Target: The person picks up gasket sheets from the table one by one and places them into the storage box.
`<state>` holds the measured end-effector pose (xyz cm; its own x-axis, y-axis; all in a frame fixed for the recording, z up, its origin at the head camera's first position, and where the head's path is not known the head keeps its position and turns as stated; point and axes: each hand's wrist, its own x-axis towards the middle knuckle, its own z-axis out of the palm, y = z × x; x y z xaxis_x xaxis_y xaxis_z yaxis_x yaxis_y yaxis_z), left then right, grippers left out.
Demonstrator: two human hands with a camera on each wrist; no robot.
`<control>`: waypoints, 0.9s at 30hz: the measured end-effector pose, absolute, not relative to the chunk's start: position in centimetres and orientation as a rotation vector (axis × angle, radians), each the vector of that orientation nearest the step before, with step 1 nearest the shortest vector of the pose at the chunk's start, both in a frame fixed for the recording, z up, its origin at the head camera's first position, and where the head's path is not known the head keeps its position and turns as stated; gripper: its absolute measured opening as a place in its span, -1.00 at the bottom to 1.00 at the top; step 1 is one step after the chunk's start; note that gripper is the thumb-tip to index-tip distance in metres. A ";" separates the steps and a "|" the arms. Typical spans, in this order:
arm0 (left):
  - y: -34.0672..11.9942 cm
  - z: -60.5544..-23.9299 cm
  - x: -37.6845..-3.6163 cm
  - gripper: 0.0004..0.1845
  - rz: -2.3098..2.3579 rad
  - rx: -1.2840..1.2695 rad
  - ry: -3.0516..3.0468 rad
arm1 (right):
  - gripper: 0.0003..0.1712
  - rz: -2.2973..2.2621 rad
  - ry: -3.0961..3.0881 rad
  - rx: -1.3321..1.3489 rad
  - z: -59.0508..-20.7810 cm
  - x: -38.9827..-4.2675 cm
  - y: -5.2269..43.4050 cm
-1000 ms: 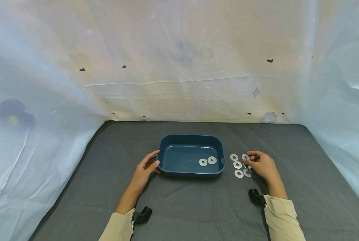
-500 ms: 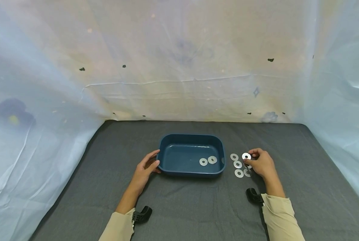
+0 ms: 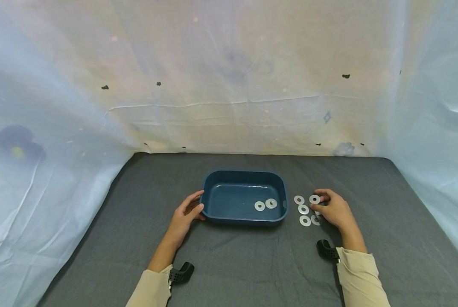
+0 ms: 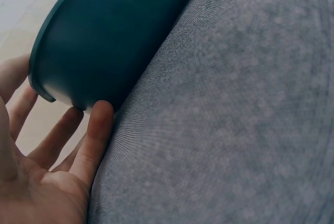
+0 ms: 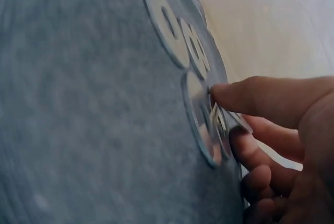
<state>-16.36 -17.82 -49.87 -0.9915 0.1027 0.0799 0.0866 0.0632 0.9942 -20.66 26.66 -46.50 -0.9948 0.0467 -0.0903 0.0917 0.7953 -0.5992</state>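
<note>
While the dark grey woven cloth covers the desk [image 3: 252,264], a navy plastic tray [image 3: 213,213] with rounded corners and a smooth matte wall sits at frame centre. Two flat metal washers [image 3: 265,205], shiny rings, lie in its lower right corner. More loose washers [image 3: 302,209] sit on the cloth just right of the tray, touching or overlapping in a small cluster. Pale crinkled sheeting forms the backdrop across the upper frame.

Left hand [image 3: 185,215]: fingers nearly straight, relaxed, thumb and fingertips resting against the tray's lower left wall. Left wrist view confirms the fingertips [image 4: 99,125] touch the tray [image 4: 104,41] right under its rim; nothing gripped.

Right hand [image 3: 334,209]: fingers curled, pinching the upper right washer [image 3: 314,199] of the cluster between thumb and index. Right wrist view shows the index tip [image 5: 229,96] on top of that washer [image 5: 201,117], which is tilted with one edge off the cloth, and other fingers under it; neighbouring washers [image 5: 180,33] lie flat at upper centre.

Versus half a second ago: the pinched washer was lifted slightly higher and faced the camera more; now it sits lower, nearer the cluster. Left hand, tray and the two washers inside have not moved.
</note>
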 end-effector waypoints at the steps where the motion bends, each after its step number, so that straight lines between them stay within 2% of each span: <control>1: -17.8 -49.8 -16.4 -0.50 2.133 0.202 2.281 | -0.41 -0.967 2.912 0.092 -46.5 -20.6 26.7; 27: -17.7 -49.8 -16.3 -0.50 2.127 0.213 2.284 | -0.50 -0.973 2.939 0.114 -46.5 -20.6 26.9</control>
<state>-16.31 -17.72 -49.77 -0.9906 0.1083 0.0833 0.0908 0.0663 0.9937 -20.62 26.92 -46.54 -0.9963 0.0558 -0.0646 0.0833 0.8003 -0.5938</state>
